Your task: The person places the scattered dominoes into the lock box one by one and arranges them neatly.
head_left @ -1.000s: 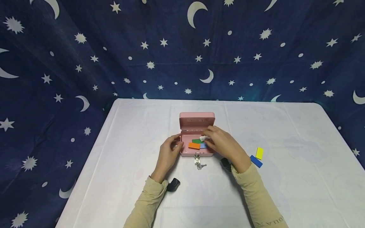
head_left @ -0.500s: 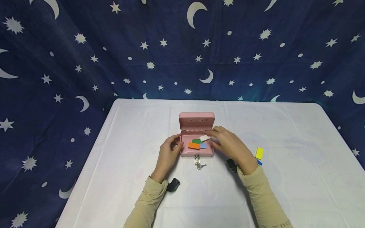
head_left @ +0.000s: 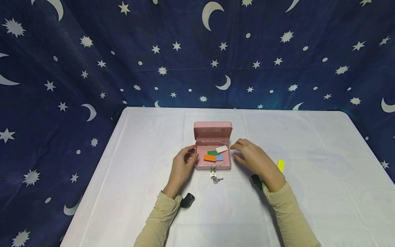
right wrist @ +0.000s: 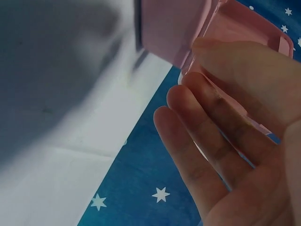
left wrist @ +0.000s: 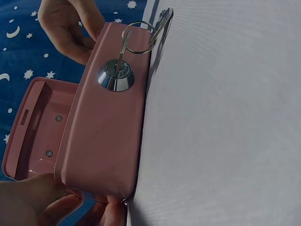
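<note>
A small pink cash box (head_left: 205,168) stands on the table with its lid (head_left: 213,131) raised. Inside lie a white block (head_left: 221,149), a green block (head_left: 212,153), an orange block (head_left: 210,158) and a light blue block (head_left: 219,158). The white one partly overlaps the green. My left hand (head_left: 179,168) holds the box's left side, thumb near the front corner and fingers along the side wall. Just off the right wall, my right hand (head_left: 257,159) has loosely bent fingers and nothing in them. A key (left wrist: 123,49) sits in the front lock (left wrist: 116,77).
A second key (left wrist: 162,24) hangs from the ring and rests by the box front. Right of my right forearm lies a yellow block (head_left: 280,165), partly covered. The white tablecloth (head_left: 324,171) reaches back to a dark blue star-patterned curtain (head_left: 185,68).
My right hand has let go of the white block, leaving it in the box, and drawn back to the right. Its forearm now hides the blue block. My left hand stays put.
</note>
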Tool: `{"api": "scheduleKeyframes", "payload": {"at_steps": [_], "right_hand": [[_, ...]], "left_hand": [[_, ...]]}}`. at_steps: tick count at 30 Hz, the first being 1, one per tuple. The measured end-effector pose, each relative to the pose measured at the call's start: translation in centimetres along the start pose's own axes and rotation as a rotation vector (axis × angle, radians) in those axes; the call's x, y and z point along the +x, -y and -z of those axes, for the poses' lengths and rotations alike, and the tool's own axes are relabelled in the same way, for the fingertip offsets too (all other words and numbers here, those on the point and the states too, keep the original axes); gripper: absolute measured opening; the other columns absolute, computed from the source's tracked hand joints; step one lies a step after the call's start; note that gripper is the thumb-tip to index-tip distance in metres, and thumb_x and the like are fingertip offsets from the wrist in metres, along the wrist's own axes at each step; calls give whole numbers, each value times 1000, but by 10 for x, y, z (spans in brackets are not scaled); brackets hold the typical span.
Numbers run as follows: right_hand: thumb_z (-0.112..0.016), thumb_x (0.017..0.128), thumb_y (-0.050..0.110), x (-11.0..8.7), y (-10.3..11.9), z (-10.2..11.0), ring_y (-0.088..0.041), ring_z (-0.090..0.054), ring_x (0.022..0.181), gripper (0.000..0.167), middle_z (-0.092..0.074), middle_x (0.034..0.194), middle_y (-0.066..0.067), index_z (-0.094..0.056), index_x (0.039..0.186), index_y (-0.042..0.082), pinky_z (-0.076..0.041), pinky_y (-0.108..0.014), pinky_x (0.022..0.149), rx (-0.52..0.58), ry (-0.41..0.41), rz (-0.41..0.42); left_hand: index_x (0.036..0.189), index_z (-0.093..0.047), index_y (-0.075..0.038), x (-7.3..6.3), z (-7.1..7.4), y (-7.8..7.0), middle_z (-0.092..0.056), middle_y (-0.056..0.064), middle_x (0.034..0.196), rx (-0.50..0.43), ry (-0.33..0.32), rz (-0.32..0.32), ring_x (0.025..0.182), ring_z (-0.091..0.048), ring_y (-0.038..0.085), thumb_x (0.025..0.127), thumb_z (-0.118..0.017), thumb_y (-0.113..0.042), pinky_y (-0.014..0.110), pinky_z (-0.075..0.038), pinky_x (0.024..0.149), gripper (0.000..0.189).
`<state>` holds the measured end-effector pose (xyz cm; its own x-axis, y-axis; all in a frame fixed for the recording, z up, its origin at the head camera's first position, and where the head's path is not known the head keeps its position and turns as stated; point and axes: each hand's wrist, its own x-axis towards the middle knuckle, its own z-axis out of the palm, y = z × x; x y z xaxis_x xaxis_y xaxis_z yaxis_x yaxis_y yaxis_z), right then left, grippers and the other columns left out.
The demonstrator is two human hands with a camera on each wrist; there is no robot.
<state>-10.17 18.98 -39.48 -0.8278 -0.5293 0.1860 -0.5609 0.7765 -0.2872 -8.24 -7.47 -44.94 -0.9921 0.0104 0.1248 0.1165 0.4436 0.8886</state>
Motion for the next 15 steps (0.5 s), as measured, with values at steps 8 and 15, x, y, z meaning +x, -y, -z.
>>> {"api": "scheduleKeyframes", "payload": {"at_steps": [8, 15], "right_hand": [[-77, 84, 3, -9, -7, 4, -27, -64, 97, 24, -65, 102, -11, -72, 107, 1, -57, -43, 84, -16, -8, 4], [-77, 83, 1, -17, -15, 8, -28, -64, 97, 24, -66, 102, -12, -71, 105, -1, -57, -44, 83, -32, -19, 13]], "left_hand": [[130, -63, -5, 1, 0, 0, -67, 12, 117, -2, -1, -8, 101, -68, 21, 94, -69, -13, 27, -58, 81, 38], [130, -63, -4, 1, 1, 0, -67, 12, 117, -1, -4, -13, 101, -68, 21, 94, -68, -12, 26, -58, 81, 37]]}}
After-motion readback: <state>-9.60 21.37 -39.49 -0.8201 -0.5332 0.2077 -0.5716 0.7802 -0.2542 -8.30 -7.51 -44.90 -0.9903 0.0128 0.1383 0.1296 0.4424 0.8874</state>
